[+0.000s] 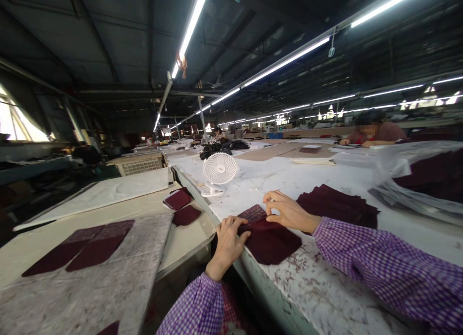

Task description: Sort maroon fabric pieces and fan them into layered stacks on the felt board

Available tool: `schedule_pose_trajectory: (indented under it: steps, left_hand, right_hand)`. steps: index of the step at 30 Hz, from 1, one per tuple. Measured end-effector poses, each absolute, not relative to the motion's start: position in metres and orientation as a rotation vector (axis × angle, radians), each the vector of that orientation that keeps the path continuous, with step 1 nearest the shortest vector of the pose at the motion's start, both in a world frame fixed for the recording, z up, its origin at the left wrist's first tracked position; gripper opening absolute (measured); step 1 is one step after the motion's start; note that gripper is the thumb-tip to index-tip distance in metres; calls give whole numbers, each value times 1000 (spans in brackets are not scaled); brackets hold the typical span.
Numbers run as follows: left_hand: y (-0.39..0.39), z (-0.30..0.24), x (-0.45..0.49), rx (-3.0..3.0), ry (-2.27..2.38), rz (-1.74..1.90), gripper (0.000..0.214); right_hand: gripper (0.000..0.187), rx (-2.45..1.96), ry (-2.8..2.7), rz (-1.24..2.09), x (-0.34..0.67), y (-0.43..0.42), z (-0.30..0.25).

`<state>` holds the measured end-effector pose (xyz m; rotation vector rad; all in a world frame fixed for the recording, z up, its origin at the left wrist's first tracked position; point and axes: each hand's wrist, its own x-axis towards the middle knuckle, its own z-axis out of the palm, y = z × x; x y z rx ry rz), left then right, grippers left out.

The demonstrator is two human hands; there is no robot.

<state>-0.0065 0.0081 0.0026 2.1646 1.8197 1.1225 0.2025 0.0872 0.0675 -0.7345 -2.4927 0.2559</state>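
On the near edge of the white-covered table lies a maroon fabric piece (273,242), with a lighter, speckled strip (253,213) at its far side. My left hand (228,242) has its fingers bent over the left corner of the fabric, thumb below them, gripping that edge. At the far right edge, my right hand (289,212) pinches the cloth where the speckled strip meets the plain part. A fanned stack of maroon fabric pieces (338,207) sits just beyond my right wrist. The fingertips' undersides are hidden.
A white clip fan (219,168) stands beyond my hands. On the left table, two maroon panels (99,246) lie on a grey board (141,258), near smaller maroon pieces (186,215). Clear plastic (401,190) covers dark cloth at right. Another person (388,132) leans over the table's far side.
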Motion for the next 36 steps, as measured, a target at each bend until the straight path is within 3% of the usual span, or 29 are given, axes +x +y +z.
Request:
schedule_pose_trajectory:
  steps: [5,8,13,18,26,32,36]
  left_hand:
    - [10,0,-18,1783,1503,1436,33]
    - [13,1,-34,1376,1261,1606,43]
    - [11,6,-55,1213,1373,1851,34]
    - [9,12,-27,1767,1170,1548,25]
    - [21,12,-9,1803,1200,1526,26]
    - [17,0,-12,2105,1255,1317,34]
    - [13,2,-13,2254,1236,1247,27]
  right_hand:
    - [28,-590,-2376,1324,219,91,66]
    - [36,-552,-2323,1613,225,96,62]
    - [38,-622,-2290,1634,226,97,60]
    - [41,-629,-2267,1675,224,94,65]
    - [31,-721,-2377,1444,230,84,94]
    - [33,-681,-2185,1550,238,78,110]
    - [41,-618,-2004,1651,245,64,126]
